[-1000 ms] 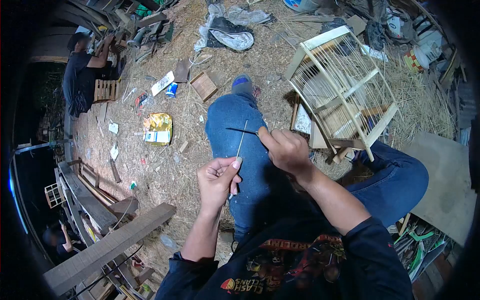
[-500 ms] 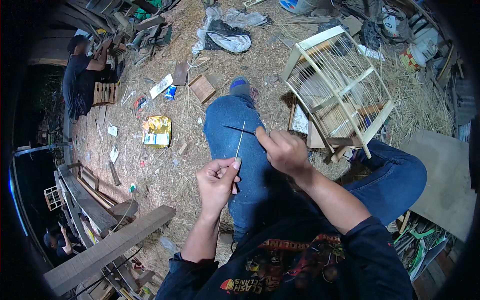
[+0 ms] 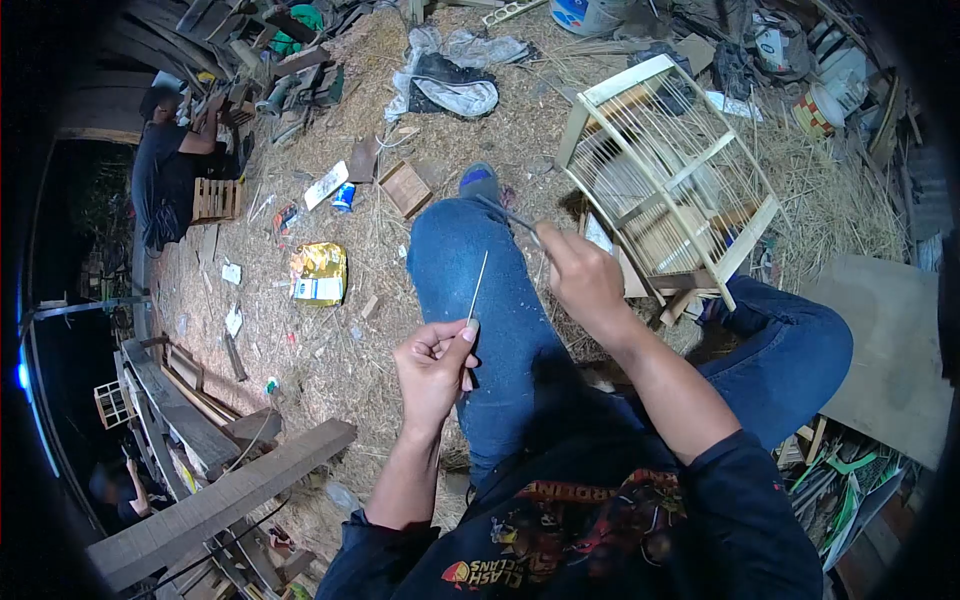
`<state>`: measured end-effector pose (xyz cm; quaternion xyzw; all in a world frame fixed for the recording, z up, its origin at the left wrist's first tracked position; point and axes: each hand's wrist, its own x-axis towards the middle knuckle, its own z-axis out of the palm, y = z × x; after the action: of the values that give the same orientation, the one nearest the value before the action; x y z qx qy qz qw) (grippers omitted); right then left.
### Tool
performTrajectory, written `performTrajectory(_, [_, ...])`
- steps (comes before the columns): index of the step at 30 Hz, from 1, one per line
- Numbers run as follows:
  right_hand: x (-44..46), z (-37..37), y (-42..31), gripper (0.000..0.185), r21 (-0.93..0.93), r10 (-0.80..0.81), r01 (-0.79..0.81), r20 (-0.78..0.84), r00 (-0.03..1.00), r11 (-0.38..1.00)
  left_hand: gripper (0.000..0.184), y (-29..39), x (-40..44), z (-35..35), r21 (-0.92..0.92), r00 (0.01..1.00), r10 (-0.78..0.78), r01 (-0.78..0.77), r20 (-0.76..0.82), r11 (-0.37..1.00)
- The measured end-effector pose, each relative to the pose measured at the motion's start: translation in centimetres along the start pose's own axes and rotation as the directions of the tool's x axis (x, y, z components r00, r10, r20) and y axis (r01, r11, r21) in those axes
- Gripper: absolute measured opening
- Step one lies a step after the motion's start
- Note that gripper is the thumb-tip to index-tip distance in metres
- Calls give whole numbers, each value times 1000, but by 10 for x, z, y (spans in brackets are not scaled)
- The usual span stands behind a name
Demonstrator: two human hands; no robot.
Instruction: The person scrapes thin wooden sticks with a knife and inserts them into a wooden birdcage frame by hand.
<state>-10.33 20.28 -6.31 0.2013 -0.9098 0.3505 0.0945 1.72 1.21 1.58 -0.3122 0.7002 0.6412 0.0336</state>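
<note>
Over my thigh, my left hand pinches a thin pale stick between thumb and fingers, its free end pointing up and away. My right hand is closed on the handle of a knife; the narrow dark blade points up and left, apart from the stick. The handle is mostly hidden in the fist. Beyond the right hand, a wooden birdcage with thin bars stands tilted on the floor by my bent leg.
Shavings and straw cover the floor. At left lie a gold packet, a blue can and a small wooden box. A thick wooden beam crosses the lower left. One person sits at upper left, another is at lower left.
The knife has moved away from the stick, up and to the right with my right hand. My left hand stays nearly in place. The view has shifted slightly.
</note>
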Motion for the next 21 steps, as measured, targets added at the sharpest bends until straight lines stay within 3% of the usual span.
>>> performTrajectory(2, [-3, -5, -10, 23, 211, 13, 1, -68, 998, 978, 18, -1, 1, 1, -68, 999, 30, -28, 32, 997])
performTrajectory(3, [-3, -12, -16, 23, 209, 11, 3, -68, 998, 978, 18, -1, 1, 2, -70, 999, 32, -30, 32, 997])
performTrajectory(4, [-3, -19, -22, 25, 499, 204, -229, 105, 973, 836, 18, -1, 0, 4, -113, 997, 41, -33, 70, 993])
performTrajectory(5, [-2, -25, -27, 29, 687, 322, -455, 324, 890, 566, 18, -1, -1, 5, -155, 993, 51, -33, 110, 987])
performTrajectory(6, [-1, -31, -30, 29, 686, 324, -456, 323, 889, 567, 18, -2, -2, 7, -156, 992, 50, -32, 113, 987])
performTrajectory(8, [0, -37, -36, 27, 685, 181, -601, 585, 790, 411, 18, -5, -2, 11, -168, 989, 56, -33, 135, 985])
performTrajectory(10, [-3, -28, -42, 26, 757, 152, -551, 535, 831, 350, 18, -4, -4, 15, -176, 986, 71, -44, 150, 983])
performTrajectory(12, [-3, -26, -46, 23, 761, 151, -619, 601, 785, 192, 18, -3, -5, 19, -187, 984, 87, -57, 155, 981])
performTrajectory(14, [1, -30, -43, 21, 748, 164, -625, 603, 781, 225, 17, -1, -6, 20, -180, 987, 99, -75, 128, 981])
performTrajectory(16, [4, -30, -34, 20, 813, 266, -580, 548, 793, 55, 17, -2, -7, 19, -185, 986, 101, -76, 132, 980])
performTrajectory(21, [13, -40, -42, 21, 807, 284, -568, 513, 810, 164, 18, -5, -8, 16, -196, 980, 77, -40, 184, 980])
